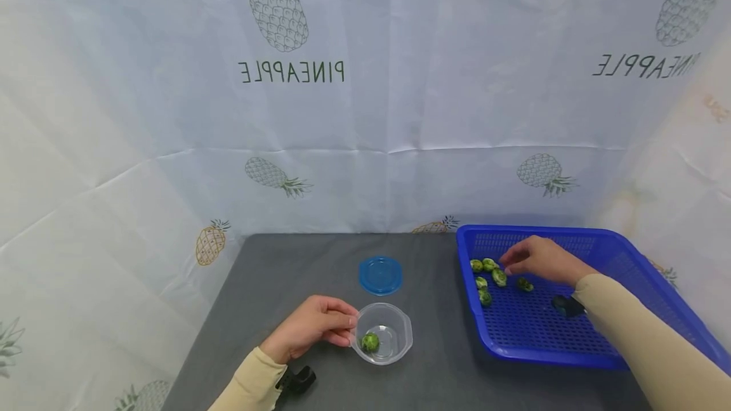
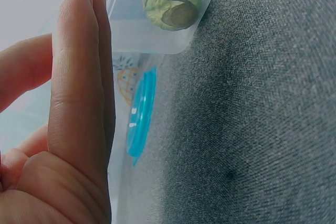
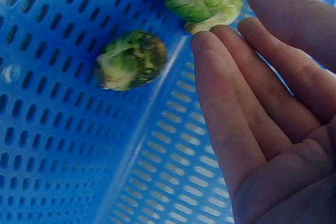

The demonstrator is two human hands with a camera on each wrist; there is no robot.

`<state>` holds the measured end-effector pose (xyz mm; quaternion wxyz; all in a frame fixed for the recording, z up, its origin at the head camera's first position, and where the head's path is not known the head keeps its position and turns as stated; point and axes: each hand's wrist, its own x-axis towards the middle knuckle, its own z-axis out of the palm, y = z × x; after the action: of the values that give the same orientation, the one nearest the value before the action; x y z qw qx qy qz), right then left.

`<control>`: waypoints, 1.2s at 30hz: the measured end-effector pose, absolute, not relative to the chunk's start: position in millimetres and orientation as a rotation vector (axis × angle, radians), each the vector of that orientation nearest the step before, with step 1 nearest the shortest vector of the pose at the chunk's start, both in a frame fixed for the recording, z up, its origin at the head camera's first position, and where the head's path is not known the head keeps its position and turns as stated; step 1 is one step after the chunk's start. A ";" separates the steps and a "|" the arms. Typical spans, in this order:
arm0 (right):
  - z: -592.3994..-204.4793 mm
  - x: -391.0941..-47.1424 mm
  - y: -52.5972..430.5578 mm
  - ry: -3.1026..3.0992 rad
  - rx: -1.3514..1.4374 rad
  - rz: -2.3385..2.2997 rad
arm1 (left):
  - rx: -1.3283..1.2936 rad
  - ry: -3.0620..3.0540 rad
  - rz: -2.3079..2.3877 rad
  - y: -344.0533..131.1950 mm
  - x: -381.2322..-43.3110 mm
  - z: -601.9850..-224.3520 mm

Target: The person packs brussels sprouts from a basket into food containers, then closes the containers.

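My left hand (image 1: 316, 323) pinches the left rim of a clear plastic container (image 1: 407, 338) on the table. One Brussels sprout (image 1: 370, 342) lies inside it, its cut stem end showing in the left wrist view. My right hand (image 1: 541, 259) is over a blue plastic basket (image 1: 548, 338), fingers slightly bent and thumb apart, with nothing between them. Its fingertips are close to a Brussels sprout (image 1: 499, 278) among several at the basket's left side. A browned sprout (image 3: 131, 60) lies a little apart from these, on the basket's slotted floor.
A round blue lid (image 1: 380, 275) lies on the grey table (image 1: 308, 265) behind the container. The basket's raised wall (image 1: 473, 309) stands between the container and the sprouts. A white curtain (image 1: 365, 119) with pineapple prints hangs behind the table.
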<state>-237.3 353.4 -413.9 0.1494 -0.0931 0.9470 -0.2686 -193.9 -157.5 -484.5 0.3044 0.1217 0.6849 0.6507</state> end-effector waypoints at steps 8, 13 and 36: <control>-421.9 -244.4 355.1 2.702 -0.282 -0.762 | 0.320 1.810 1.726 -157.9 -193.7 -484.4; -424.0 -244.3 351.8 2.706 -0.290 -0.775 | 0.308 1.814 1.725 -157.7 -193.2 -483.6; -427.8 -249.4 348.9 2.718 -0.304 -0.732 | 0.308 1.806 1.724 -158.0 -195.7 -483.1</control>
<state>-249.4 348.9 -427.8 0.1546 -0.1062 0.9485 -0.2553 -195.7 -158.0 -483.1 0.3078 0.1163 0.6831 0.6520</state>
